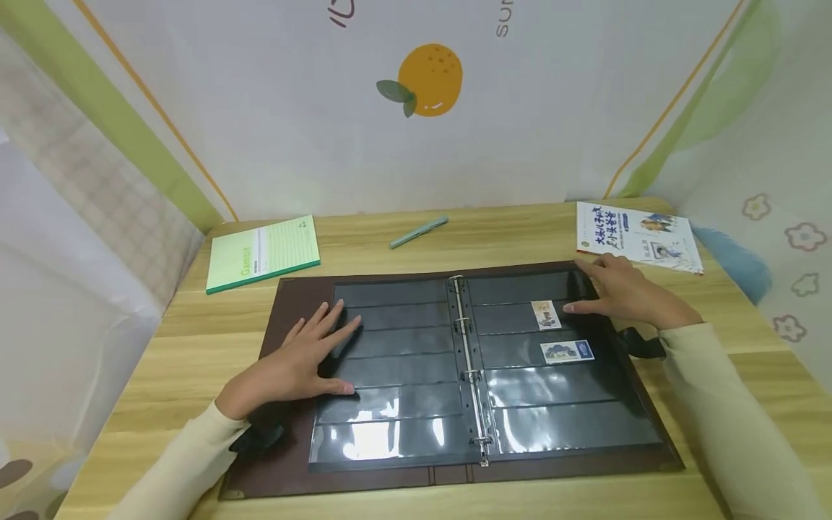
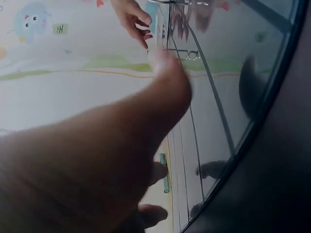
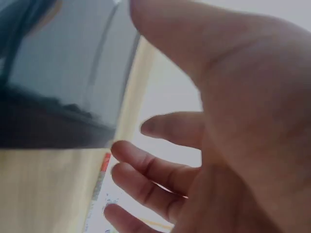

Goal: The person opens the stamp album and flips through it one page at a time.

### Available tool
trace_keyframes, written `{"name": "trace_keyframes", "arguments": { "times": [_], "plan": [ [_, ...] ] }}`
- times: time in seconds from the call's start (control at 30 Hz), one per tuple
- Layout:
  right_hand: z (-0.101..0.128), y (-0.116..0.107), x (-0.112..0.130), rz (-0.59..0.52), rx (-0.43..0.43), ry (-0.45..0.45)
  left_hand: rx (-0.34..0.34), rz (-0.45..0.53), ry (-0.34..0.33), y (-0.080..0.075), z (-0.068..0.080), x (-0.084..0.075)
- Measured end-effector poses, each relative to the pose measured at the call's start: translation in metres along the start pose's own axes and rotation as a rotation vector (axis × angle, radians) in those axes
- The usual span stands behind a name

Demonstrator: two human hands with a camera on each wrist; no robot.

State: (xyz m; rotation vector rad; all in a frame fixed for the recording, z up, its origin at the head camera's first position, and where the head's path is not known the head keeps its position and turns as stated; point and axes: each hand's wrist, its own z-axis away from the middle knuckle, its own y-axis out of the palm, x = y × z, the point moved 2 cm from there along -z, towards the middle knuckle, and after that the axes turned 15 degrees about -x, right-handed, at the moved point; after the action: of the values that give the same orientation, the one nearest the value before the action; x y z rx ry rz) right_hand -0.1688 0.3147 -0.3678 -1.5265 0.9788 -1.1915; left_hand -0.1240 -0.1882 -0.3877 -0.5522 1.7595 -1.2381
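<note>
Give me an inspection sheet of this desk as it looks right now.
Surface: wooden table, light grain.
Job's things: brown album lies open flat, with dark pocket pages and metal rings; two stamps sit in right-page pockets.
Clutter: green notepad at back left; pen at back centre; booklet at back right.
Grips: left hand rests flat, fingers spread, on the left page; right hand rests on the album's upper right edge, fingers straight.
Cables: nothing seen; black wrist straps only.
Surroundings: white cloth walls with an orange print and green stripes.
</note>
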Motion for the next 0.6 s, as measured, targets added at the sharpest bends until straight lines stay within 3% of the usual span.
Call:
{"name": "trace_keyframes", "arguments": {
  "times": [0.17,0.6],
  "plan": [
    [-0.001,0.005,-0.008,0.024,0.032,0.007,0.105,0.018,-0.007,0.004,0.001,0.003],
    [-0.005,0.013,-0.012,-0.043,0.081,0.08,0.147,0.027,-0.029,0.01,0.0,0.008]
  ]
}}
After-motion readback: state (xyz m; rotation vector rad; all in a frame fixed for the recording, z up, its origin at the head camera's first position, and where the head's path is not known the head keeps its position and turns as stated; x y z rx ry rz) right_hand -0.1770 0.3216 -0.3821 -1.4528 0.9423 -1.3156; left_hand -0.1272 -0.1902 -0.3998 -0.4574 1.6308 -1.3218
